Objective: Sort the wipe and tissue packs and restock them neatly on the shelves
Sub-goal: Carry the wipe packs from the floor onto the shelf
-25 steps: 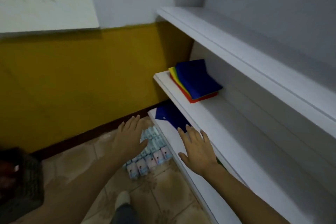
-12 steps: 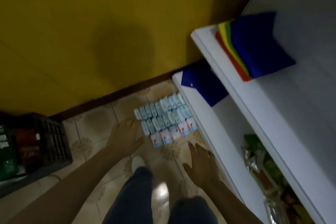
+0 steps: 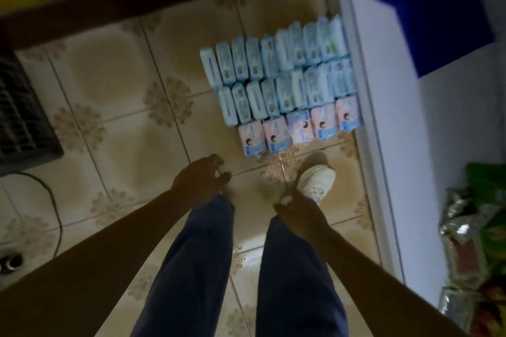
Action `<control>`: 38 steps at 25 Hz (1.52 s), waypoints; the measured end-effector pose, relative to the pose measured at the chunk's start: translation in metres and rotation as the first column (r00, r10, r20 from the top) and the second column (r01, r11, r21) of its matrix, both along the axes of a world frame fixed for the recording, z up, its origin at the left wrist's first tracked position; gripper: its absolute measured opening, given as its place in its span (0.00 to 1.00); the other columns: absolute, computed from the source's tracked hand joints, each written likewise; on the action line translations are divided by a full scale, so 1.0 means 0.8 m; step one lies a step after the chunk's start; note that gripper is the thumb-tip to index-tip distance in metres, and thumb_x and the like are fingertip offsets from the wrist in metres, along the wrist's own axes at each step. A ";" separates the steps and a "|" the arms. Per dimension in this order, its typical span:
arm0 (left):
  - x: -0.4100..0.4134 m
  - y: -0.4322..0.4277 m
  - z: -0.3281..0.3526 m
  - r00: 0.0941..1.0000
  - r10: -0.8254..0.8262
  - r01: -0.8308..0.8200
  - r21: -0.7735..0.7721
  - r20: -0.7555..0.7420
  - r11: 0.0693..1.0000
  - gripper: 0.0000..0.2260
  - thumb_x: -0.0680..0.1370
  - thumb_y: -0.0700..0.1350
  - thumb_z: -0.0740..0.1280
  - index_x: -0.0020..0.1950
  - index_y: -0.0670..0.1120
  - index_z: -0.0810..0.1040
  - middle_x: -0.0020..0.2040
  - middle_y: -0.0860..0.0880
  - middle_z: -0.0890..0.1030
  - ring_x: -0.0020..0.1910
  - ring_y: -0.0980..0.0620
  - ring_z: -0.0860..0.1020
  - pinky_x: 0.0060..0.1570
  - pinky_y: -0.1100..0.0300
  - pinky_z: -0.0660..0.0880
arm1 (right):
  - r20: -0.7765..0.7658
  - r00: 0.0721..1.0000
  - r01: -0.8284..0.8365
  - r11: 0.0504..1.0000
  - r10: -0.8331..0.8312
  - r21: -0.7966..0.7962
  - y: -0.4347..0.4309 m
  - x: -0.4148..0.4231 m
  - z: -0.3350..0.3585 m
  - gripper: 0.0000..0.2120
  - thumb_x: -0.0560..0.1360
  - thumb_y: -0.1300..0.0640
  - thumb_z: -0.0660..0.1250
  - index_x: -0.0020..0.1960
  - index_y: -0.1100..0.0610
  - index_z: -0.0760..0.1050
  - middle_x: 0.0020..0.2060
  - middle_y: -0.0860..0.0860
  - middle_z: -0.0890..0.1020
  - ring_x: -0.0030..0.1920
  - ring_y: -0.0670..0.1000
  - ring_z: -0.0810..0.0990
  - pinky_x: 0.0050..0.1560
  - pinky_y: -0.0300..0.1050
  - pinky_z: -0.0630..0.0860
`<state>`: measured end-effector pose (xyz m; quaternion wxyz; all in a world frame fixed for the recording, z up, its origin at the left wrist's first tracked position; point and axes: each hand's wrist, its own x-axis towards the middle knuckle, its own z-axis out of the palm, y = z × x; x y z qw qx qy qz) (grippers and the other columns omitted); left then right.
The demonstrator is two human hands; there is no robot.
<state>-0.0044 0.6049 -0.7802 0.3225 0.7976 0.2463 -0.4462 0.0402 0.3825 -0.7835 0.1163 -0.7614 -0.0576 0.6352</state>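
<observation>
- as i look straight down past my legs, my left hand (image 3: 201,182) hangs above the tiled floor (image 3: 123,123), fingers loosely curled with nothing in them.
- my right hand (image 3: 299,213) hangs nearer to me, over my right trouser leg, with slack fingers pointing down and nothing in them either.
- neither hand touches a pack; both are on the near side of the block of packs.
- the pale blue packs (image 3: 276,74) stand on edge on the floor in two tight rows, one behind the other, running up against the white shelf unit (image 3: 372,145).
- the pink and blue packs (image 3: 298,128) sit face up in a single row of five along the near side of the blue rows, touching them, and the last one is against the shelf's front edge.
- my white shoe (image 3: 315,180) is planted just beside the near right end of that row.
- on the shelf board a dark blue sheet (image 3: 430,13) lies at the far end, and green and silver bags (image 3: 479,227) sit nearer to me.
- a dark slatted crate (image 3: 24,117) sits at the left edge, well apart from the packs, with a black cable (image 3: 53,200) on the tiles near it.
</observation>
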 end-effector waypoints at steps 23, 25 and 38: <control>0.062 -0.008 -0.020 0.934 0.355 -0.334 -0.281 0.027 0.900 0.13 0.80 0.42 0.63 0.35 0.47 0.68 0.39 0.49 0.74 0.44 0.50 0.73 0.37 0.64 0.68 | 0.000 0.738 0.670 0.734 -0.674 0.108 0.070 0.133 -0.020 0.25 0.75 0.41 0.65 0.69 0.47 0.64 0.56 0.47 0.76 0.54 0.50 0.77 0.53 0.48 0.77; 0.082 0.011 0.054 0.940 0.311 -0.257 -0.313 0.137 0.914 0.12 0.80 0.43 0.65 0.37 0.45 0.70 0.42 0.44 0.76 0.45 0.48 0.74 0.37 0.63 0.68 | -0.183 0.595 0.804 0.581 -0.783 0.126 0.080 0.155 0.052 0.31 0.72 0.41 0.70 0.71 0.47 0.64 0.60 0.48 0.78 0.56 0.51 0.79 0.50 0.50 0.79; 0.089 -0.072 0.500 0.754 0.556 -0.245 -0.636 0.349 0.732 0.43 0.66 0.42 0.79 0.74 0.42 0.58 0.58 0.56 0.74 0.57 0.60 0.77 0.48 0.70 0.74 | -0.107 -0.080 0.841 -0.125 -0.991 0.526 0.059 0.058 0.523 0.23 0.74 0.49 0.68 0.65 0.53 0.67 0.57 0.56 0.80 0.48 0.50 0.83 0.39 0.43 0.79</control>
